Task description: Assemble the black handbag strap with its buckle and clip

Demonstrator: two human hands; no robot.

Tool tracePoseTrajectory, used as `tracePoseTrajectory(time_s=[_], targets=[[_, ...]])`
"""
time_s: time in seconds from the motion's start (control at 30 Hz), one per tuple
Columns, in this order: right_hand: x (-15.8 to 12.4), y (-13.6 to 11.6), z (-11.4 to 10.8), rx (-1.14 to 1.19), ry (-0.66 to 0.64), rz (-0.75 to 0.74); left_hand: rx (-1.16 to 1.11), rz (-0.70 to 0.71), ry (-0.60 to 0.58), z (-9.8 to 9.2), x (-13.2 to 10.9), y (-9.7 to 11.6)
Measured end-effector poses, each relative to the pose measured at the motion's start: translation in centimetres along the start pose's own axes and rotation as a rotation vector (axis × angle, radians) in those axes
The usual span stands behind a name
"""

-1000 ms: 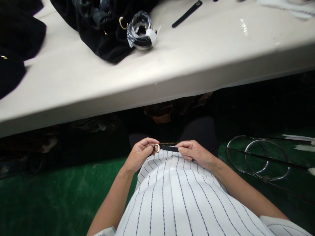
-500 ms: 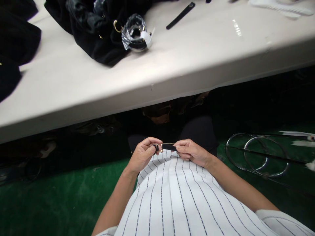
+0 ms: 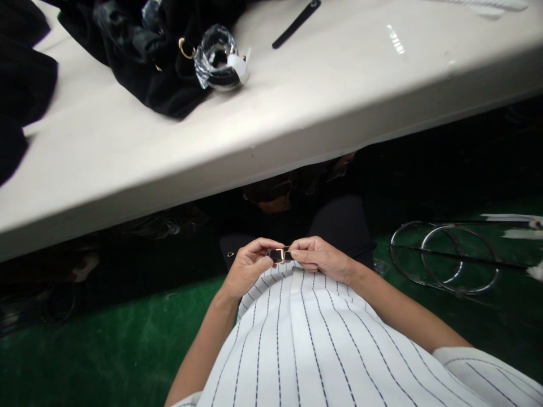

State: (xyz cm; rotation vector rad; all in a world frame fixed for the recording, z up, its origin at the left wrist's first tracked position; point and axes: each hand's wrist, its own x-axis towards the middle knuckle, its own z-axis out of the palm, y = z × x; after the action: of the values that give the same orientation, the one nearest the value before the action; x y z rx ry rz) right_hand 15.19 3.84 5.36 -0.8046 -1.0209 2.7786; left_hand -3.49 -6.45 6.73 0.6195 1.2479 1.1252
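In front of my waist, both hands pinch a narrow black strap [image 3: 275, 256] with a small gold-coloured buckle on it. My left hand [image 3: 250, 264] is closed on the strap's left part, thumb and forefinger beside the buckle. Close by on the other side, my right hand [image 3: 318, 257] is closed on the strap's right part. A small gold-coloured piece [image 3: 230, 254] shows just left of my left hand; what it is fastened to is hard to make out. My fingers hide both ends of the strap.
Across the front runs a white table [image 3: 331, 85]. On it are black cloth items [image 3: 156, 79], a plastic-wrapped roll [image 3: 218, 59] with a white tag, a loose black strap [image 3: 297, 24] and a gold ring [image 3: 185, 48]. Metal rings [image 3: 460, 257] stand near the green floor [image 3: 106, 345].
My right hand has moved left, closer to the left hand, and less of the strap shows between them. The buckle has shifted slightly right. The view has also shifted slightly.
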Motion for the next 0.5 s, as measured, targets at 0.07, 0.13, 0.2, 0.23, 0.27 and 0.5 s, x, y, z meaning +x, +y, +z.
tracePoseTrajectory(time_s=[0.07,0.13,0.2,0.23,0.27,0.5], targets=[[0.3,-0.1,0.4,0.017,-0.010,-0.014,0.055,0.016,0.014,0.2,0.1,0.2],[0.5,0.0,0.8,0.051,-0.015,-0.043,0.089,0.038,0.028,0.5,0.2,0.4],[0.6,0.2,1.2,0.066,0.001,-0.102,0.117,0.054,0.062,0.7,0.3,0.6],[0.6,0.3,1.4,0.059,0.015,-0.134,0.131,0.054,0.083,0.7,0.3,0.6],[0.6,0.3,1.6,0.047,0.029,-0.163,0.138,0.050,0.102,0.8,0.2,0.6],[-0.7,-1.0,0.5,-0.173,0.013,-0.113,-0.107,0.093,0.249,-0.5,-0.4,-0.3]])
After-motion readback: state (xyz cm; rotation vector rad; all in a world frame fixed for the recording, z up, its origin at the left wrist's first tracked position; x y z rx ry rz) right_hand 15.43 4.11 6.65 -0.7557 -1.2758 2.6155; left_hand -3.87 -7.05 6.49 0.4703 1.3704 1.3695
